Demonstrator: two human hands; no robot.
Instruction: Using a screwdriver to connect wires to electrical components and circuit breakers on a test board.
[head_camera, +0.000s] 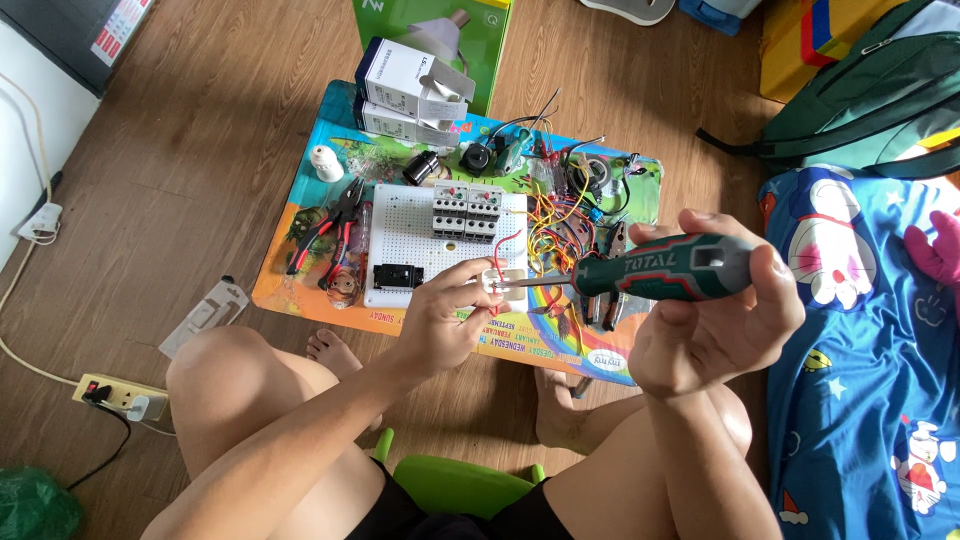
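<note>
Two hands work above a small colourful desk (300, 290). The left hand (445, 315) pinches a small white switch part (503, 283) with a red wire (505, 245) looping from it, just over the desk's near edge. The right hand (715, 315) is clenched around the green and black handle of a screwdriver (650, 272), whose metal tip meets the white part. Behind them a white perforated board (405, 235) carries grey circuit breakers (466, 210). Red-handled pliers (330, 225) lie at the board's left, a tangle of coloured wires (555, 235) at its right.
</note>
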